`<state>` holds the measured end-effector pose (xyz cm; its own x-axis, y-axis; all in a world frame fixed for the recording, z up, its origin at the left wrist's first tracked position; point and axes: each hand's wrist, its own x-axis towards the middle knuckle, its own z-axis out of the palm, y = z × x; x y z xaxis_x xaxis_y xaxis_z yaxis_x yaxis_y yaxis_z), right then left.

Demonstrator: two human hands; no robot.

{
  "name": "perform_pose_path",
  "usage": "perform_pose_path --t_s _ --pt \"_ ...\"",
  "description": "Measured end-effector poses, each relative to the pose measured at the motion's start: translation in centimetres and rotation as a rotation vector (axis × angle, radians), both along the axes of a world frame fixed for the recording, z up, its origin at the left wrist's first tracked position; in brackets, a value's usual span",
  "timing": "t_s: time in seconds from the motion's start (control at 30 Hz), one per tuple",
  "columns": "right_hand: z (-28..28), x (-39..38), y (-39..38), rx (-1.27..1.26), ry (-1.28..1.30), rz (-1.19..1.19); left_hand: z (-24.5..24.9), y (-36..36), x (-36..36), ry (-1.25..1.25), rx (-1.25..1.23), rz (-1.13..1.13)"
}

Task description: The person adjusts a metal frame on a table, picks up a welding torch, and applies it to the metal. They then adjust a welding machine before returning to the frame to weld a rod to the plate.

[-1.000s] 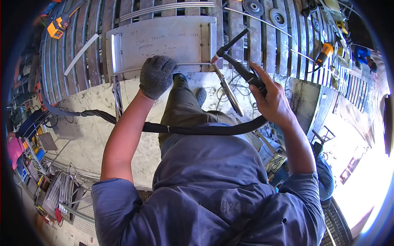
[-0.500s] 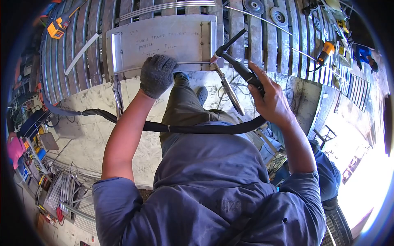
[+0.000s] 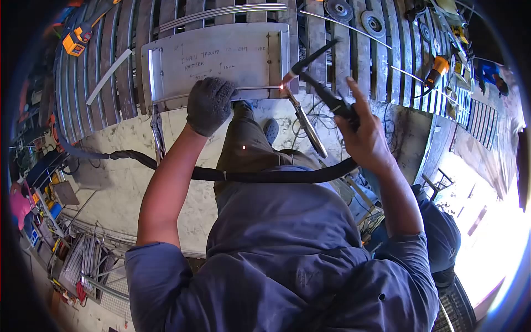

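Gloved left hand [image 3: 209, 105]: closed, apparently pinching filler rod [image 3: 255, 87] along metal plate [image 3: 221, 55] near edge. Right hand [image 3: 362, 138]: gripping welding torch [image 3: 323, 93], sparking at plate corner.

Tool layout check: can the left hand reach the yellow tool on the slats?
Probably yes: left hand sits at the plate; only slats and a flat strip lie before the yellow tool.

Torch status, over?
Left hand gloved, fisted on thin rod at plate edge. Right hand grips torch, tip sparking at plate corner. Hose crosses below, clear.
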<state>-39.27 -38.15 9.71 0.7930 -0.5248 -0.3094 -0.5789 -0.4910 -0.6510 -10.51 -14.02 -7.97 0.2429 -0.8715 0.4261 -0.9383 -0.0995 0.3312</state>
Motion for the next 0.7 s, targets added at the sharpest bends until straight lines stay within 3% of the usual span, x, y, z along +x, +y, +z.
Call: perform_pose_path --t_s 0.13,0.27,0.37,0.47,0.57,0.7 --pt "-0.5 -1.2 -0.4 -0.132 -0.051 -0.272 -0.5 0.3 -0.1 -0.014 0.023 0.01" --pt "-2.5 -2.3 -1.4 0.02 -0.057 -0.571 -0.2 0.1 -0.1 -0.011 0.039 0.002" --pt "-3.6 -3.1 -1.5 0.039 -0.035 -0.631 -0.3 0.3 0.0 -0.002 0.061 0.001" --pt "-4.2 -3.6 -1.1 0.01 -0.075 -0.57 -0.2 0.2 0.0 -0.013 0.053 -0.005" --pt "-2.6 -3.4 -0.6 -0.089 0.028 -0.349 -0.3 0.1 0.0 -0.018 0.036 -0.007" --pt "-0.5 -1.8 0.2 0.019 0.039 -0.198 -0.1 0.1 -0.1 -0.024 0.045 0.001"
